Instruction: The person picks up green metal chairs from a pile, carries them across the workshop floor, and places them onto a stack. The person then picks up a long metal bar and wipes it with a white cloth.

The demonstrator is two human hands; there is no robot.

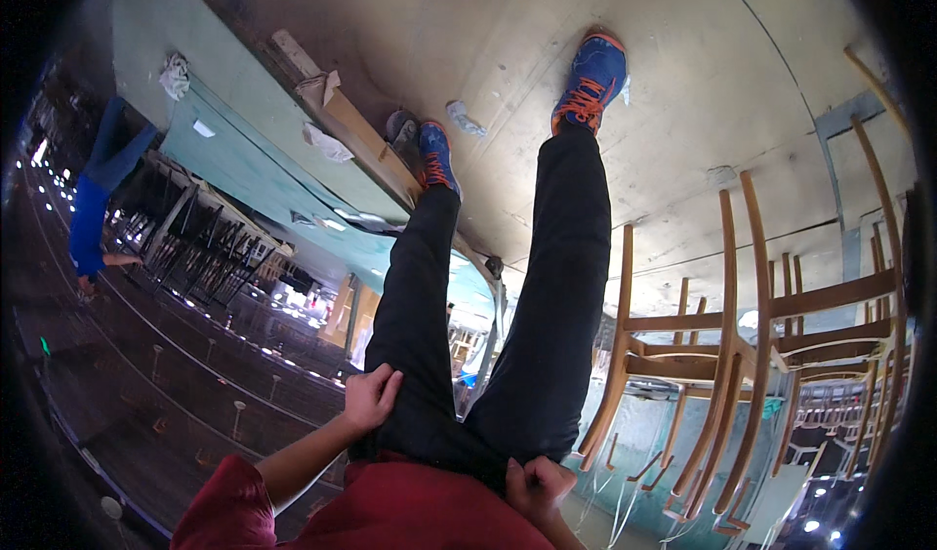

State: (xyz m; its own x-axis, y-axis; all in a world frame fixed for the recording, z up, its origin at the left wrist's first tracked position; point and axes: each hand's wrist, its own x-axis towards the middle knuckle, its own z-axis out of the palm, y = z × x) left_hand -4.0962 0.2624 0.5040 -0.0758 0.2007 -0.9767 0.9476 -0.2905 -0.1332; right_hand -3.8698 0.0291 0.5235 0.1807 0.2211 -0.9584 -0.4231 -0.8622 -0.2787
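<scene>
My left hand point(371, 397) is closed in a fist at the side of my black trousers point(551, 286), near the hip, with the cloth bunched against it. At the other hip my right hand point(539, 487) is also closed, thumb up, pressed to the trousers by the waist. Both hands seem to grip the trouser cloth; the fingertips are partly hidden. Between them lies the hem of my red shirt point(420, 501). No tool shows in either hand. My legs stand apart, in blue shoes point(590, 77) with orange laces.
Wooden chair frames point(732, 355) stand close on the right. A long greenish board point(254, 160) with a wooden edge runs along the left. Crumpled scraps point(466, 118) lie on the pale floor point(683, 91). Far left, a person in blue point(90, 208) stands near dark stacked frames point(210, 257).
</scene>
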